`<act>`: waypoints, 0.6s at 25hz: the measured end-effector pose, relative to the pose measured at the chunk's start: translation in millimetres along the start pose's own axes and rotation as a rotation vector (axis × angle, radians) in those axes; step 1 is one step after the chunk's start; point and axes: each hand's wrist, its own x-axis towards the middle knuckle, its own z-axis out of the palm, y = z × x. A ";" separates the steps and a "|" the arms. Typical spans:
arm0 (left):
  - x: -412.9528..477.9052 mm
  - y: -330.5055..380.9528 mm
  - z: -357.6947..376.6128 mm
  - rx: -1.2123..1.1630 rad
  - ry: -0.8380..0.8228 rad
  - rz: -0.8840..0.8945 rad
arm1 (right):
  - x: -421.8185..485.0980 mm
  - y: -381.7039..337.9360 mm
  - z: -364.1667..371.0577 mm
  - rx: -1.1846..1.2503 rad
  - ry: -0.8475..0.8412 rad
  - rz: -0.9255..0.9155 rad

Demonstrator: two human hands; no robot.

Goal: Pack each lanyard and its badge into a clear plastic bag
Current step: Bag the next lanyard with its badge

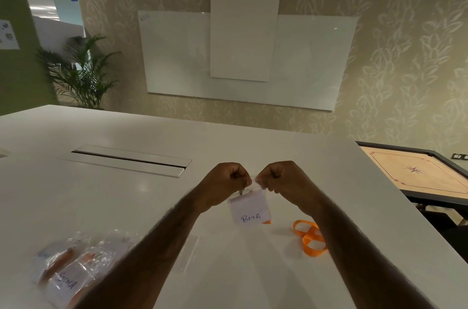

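Above the white desk [126, 207], just this side of the recessed cable slot [131, 160], both hands hold a clear plastic bag [250, 207] up off the surface; the left hand [225, 182] and the right hand [281, 179] are fisted close together, their fingers clamped on the bag's top edge, apparently pinching it shut or working the seal. Inside hangs a white badge [249, 212] hand-lettered "BETA", with a sliver of orange showing at its lower right corner; whether that is its lanyard tucked behind it cannot be told. A loose orange lanyard [310, 237] lies looped on the desk to the right of the badge, well clear of the bag; if it belongs to this badge, sealing now would leave the set split. The film is thin and nearly invisible, so an uneven pinch could leave the mouth gaping, or a hard tug could tear it and drop the badge. To the left of the badge, at the near edge, sits a blurred heap of packed bags [73, 268], one label reading "SIGMA", orange ribbon showing through the plastic.
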 end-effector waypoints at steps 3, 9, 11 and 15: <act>1.7 0.9 3.0 -0.018 0.010 0.030 | 3.4 -0.5 2.5 -0.055 0.096 -0.006; 7.6 3.6 9.2 0.075 0.059 0.096 | 4.6 -2.4 2.7 -0.125 0.115 -0.014; 9.3 5.5 7.4 0.131 0.051 0.128 | 3.0 -4.6 4.2 -0.137 0.150 -0.007; 12.9 8.6 -1.3 0.160 0.025 0.141 | -2.5 -8.4 2.2 -0.058 0.178 0.016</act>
